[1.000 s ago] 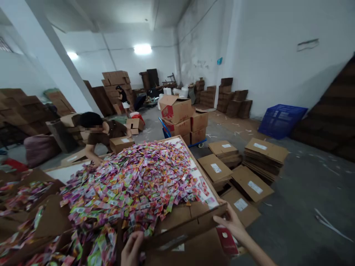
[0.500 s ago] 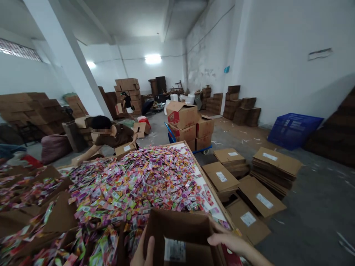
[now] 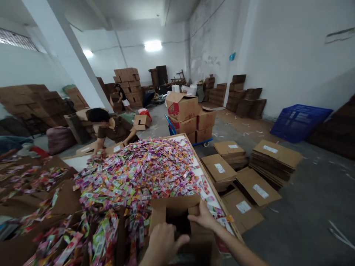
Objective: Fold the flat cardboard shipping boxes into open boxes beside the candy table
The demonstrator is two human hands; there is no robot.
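Note:
An open cardboard box stands at the near edge of the table, its flaps up and its inside dark. My right hand grips its right side, thumb on the inner face and fingers behind the cardboard. Over the box's left near part, my left hand is curled on the cardboard with the thumb out to the right; its fingertips are hidden. Beyond and left of the box lies a large heap of small colourful packets. More packets fill open cartons at the left.
Stacks of flattened cartons with white labels lie on the floor to the right. A blue trolley carries large boxes beyond the table. Across the heap a co-worker reaches into the packets. A blue crate leans near the right wall.
My left hand has moved from the box's left wall to over its opening. My right hand has shifted up its right side; the box is turned. The co-worker's arm has drawn inward to the heap.

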